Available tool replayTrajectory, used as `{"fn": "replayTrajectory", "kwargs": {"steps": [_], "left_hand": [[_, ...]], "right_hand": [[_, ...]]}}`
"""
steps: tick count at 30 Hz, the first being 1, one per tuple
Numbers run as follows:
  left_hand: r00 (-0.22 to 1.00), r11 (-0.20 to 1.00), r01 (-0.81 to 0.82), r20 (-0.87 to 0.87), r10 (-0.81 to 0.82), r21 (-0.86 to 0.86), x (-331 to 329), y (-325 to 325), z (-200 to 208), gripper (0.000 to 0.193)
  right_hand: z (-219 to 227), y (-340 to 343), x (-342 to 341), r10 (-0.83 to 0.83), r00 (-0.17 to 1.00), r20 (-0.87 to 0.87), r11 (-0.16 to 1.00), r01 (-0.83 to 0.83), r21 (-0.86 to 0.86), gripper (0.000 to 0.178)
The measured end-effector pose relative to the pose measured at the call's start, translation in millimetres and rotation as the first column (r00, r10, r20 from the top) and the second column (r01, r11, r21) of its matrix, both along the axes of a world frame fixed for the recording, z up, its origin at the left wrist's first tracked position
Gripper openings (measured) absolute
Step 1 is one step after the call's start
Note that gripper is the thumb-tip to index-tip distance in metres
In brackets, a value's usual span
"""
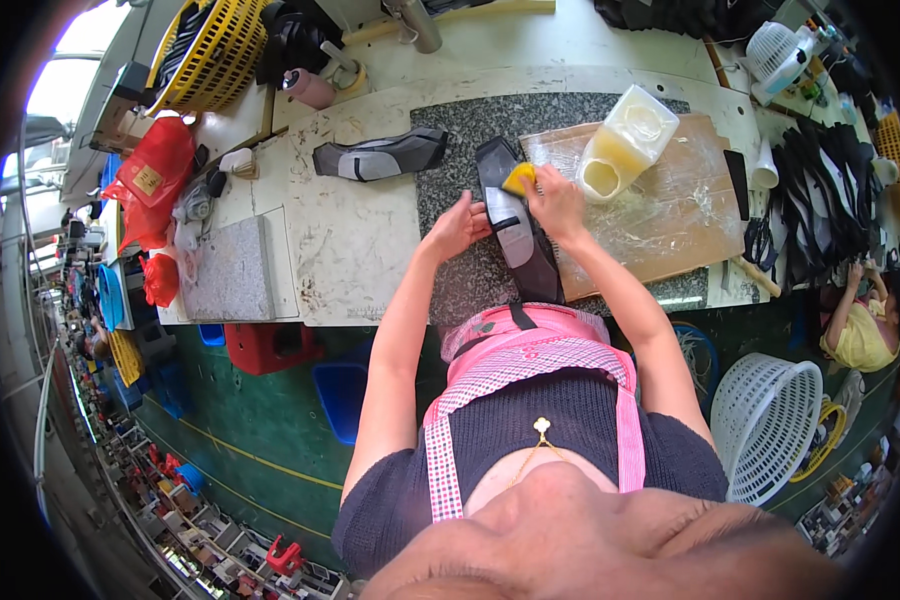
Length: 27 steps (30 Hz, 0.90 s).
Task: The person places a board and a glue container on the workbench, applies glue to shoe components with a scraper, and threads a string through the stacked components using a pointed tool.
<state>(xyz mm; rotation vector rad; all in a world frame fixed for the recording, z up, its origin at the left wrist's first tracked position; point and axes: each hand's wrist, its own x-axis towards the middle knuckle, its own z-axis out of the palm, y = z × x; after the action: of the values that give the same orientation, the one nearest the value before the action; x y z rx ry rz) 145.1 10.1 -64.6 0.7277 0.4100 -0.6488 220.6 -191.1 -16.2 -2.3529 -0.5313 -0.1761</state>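
Observation:
A long black and grey fabric piece (pixel 515 225) with a pale grey panel lies lengthwise in front of me on a speckled stone slab (pixel 450 282). At its left edge is my left hand (pixel 457 228), thumb raised and fingers stretched out against the piece. My right hand (pixel 558 205) is closed on a small yellow tool with a dark edge (pixel 519 179), held over the piece's upper part; its exact kind is unclear. Close beyond that hand, a cut-open translucent plastic jug (pixel 642 128) with yellowish residue lies on a smeared brown board (pixel 685 215).
A similar fabric piece (pixel 380 156) lies to the left. Further left are a grey stone slab (pixel 232 270) and red plastic bags (pixel 158 180). Black strips (pixel 815 185) and scissors (pixel 760 240) are at right. A white basket (pixel 767 425) stands below the table edge, near another person (pixel 863 325).

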Motion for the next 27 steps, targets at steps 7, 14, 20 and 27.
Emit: {"fn": "replayTrajectory", "kwargs": {"steps": [7,14,20,27], "left_hand": [[0.992,0.972,-0.044,0.126,0.014,0.232,-18,-4,-2,0.026],[0.916,0.941,-0.126,0.4,-0.011,0.314,-40,-19,1,0.017],[0.895,0.837,-0.234,0.445,-0.014,0.495,-70,-18,43,0.016],[0.487,0.506,-0.861,0.36,0.796,0.045,-82,71,51,0.018]], "right_hand": [[-7,11,25,0.009,0.991,-0.134,0.98,0.018,0.2,0.026],[6,-40,-17,-0.072,0.986,-0.149,0.962,0.109,0.252,0.029],[4,-37,-28,0.274,0.954,-0.121,0.94,-0.239,0.242,0.021],[10,-30,-28,0.216,0.959,-0.183,0.958,-0.171,0.232,0.016]]}}
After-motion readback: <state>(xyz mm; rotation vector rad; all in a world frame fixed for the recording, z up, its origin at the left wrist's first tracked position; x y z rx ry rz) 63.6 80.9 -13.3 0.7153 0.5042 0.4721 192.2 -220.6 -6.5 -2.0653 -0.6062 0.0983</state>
